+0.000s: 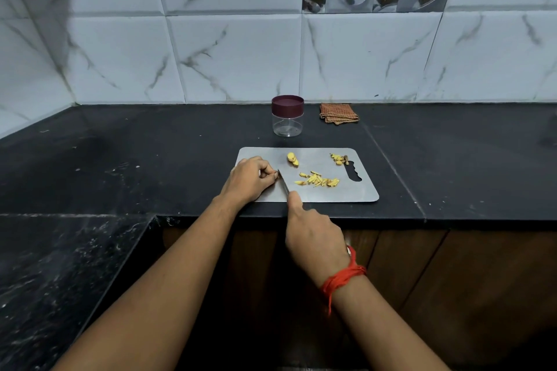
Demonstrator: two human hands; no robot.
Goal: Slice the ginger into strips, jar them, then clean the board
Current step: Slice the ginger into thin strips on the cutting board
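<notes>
While your left hand (248,179) is curling its fingertips down onto a small piece of ginger at the near left part of the flat grey cutting board (358,190), your right hand (313,238) is closing around the handle of a slim metal knife (283,182), forefinger stretched along its spine. The blade is slanting up and left, its tip lying just beside your left fingertips; the piece under them is mostly hidden. You are wearing a red thread band (342,277) on your right wrist, and both forearms are reaching in from the near edge.

Thin yellow ginger strips (318,180) are lying loose in the board's middle, a knobby yellow ginger chunk (292,159) is sitting farther back, and brownish peel scraps (339,159) are resting by the wavy handle cut-out on the right. Beyond the board, a clear round plastic jar with a maroon lid (287,116) is standing on the matte black stone counter (150,153), lid on, with a folded brown checked cloth (339,113) to its right near the glossy marble-patterned wall tiles (235,54).
</notes>
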